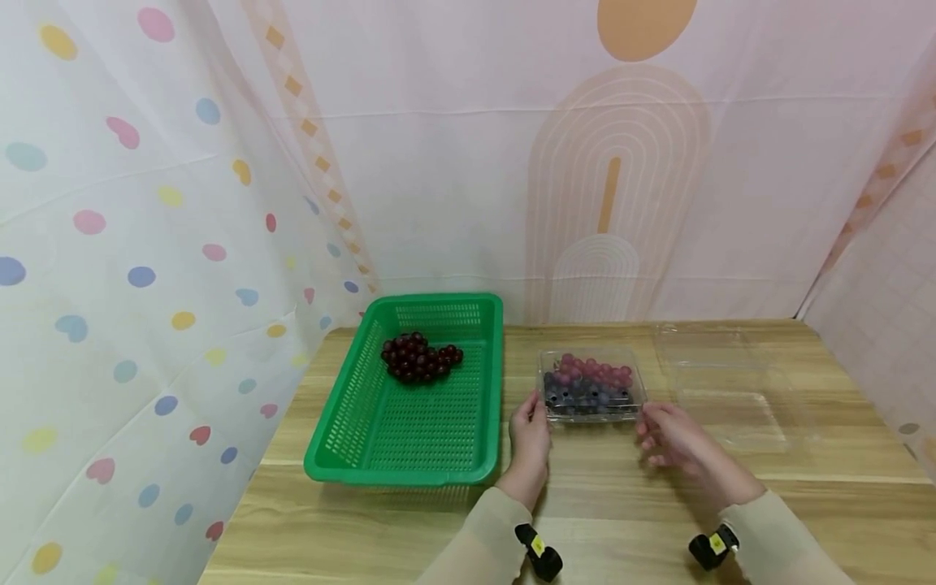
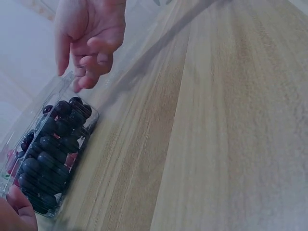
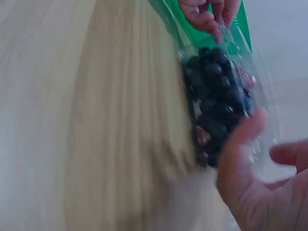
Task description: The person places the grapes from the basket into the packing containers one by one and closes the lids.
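Note:
A clear plastic clamshell container [image 1: 592,410] stands on the table in front of me, its lid lying over dark grapes [image 1: 588,396] and a pink-red bunch of grapes [image 1: 595,372] behind them. My left hand [image 1: 530,443] holds the container's left front corner; in the right wrist view its fingertips [image 3: 215,31] pinch at the lid's edge. At the right front corner is my right hand [image 1: 676,443], thumb and forefinger apart beside the container and the other fingers loosely bent.
To the left, a green plastic basket [image 1: 499,390] holds a dark red bunch of grapes [image 1: 418,357]. An opened clear container [image 1: 738,414] lies on the right side of the wooden table [image 1: 607,520]. Patterned cloth [image 1: 453,162] hangs behind and at both sides.

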{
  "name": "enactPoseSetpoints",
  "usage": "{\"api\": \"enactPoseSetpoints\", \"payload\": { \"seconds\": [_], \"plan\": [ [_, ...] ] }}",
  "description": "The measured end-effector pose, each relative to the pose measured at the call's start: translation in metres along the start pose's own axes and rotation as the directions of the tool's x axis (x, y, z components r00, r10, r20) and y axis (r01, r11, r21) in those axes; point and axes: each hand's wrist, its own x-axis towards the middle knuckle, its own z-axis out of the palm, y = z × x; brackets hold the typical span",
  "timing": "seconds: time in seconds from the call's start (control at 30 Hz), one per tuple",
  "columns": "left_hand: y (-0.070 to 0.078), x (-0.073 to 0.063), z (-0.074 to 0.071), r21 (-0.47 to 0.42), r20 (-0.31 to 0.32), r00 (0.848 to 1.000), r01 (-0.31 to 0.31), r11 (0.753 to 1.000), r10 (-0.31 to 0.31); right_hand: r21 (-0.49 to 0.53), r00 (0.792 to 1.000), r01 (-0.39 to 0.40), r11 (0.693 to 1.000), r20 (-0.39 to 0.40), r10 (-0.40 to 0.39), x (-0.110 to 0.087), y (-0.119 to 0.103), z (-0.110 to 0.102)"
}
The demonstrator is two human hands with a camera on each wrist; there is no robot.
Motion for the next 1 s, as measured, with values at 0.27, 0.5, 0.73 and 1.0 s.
{"api": "enactPoseSetpoints", "payload": {
  "seconds": [0.27, 0.5, 0.73, 1.0],
  "plan": [
    [0.002, 0.000, -0.001, 0.010, 0.007, 1.000, -0.007, 1.000, 0.007, -0.320, 0.991, 0.030, 0.947, 0.132, 0.013, -0.026, -0.019, -0.022],
    [0.000, 0.000, -0.003, -0.032, 0.043, 0.999, -0.012, 0.999, 0.013, -0.502, 0.975, 0.205, 0.840, 0.030, -0.220, -0.020, -0.044, -0.031],
    [0.001, -0.002, -0.005, -0.016, 0.080, 0.997, 0.018, 1.000, -0.016, -0.527, 0.949, 0.235, 0.817, -0.057, -0.310, 0.007, -0.052, -0.024],
    [0.001, -0.003, -0.006, 0.016, 0.104, 0.994, 0.031, 0.999, -0.032, -0.475, 0.971, 0.164, 0.865, -0.074, -0.225, 0.033, -0.059, -0.020]
  ]
}}
